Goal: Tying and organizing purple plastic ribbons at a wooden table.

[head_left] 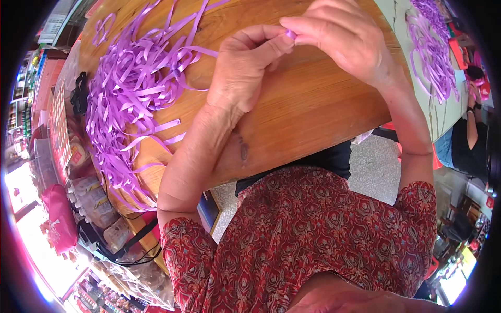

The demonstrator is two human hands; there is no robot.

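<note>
Holds both bare hands raised above a brown wooden table (308, 112), with left hand (241, 65) over its middle part and right hand (348, 41) nearer its right edge. Pinches with left hand a small, shiny purple piece of satin ribbon (290, 34), with thumb and forefinger together on it and other fingers curled under. Touches the same piece with right fingertips, brought close on either side of it, with remaining fingers bent back toward the table's far side and partly cut off by the upper rim of the view. Cannot tell from here about a firm clamp by right fingertips. Hides most of the piece between fingertips, leaving only a tiny purple patch in sight, between both hands and clear of the wood.

Along the table's left edge, down to its near left corner, a large, loose, tangled heap of narrow purple satin ribbons (136, 88), with loose ends toward left forearm (190, 151) and one strand reaching close to left hand. Cannot tell about any link between that strand and the pinched piece. At the near edge, a red patterned short-sleeved top (313, 224) and black trousers (335, 157), above a grey speckled floor (373, 169).

Beyond the right edge, a pale, marble-veined tabletop (446, 120) with another heap of purple ribbons (433, 65), and near it another person in black and blue (469, 146). Beyond the left edge, clear plastic packets (94, 201) and a bright pink bag (60, 216).
</note>
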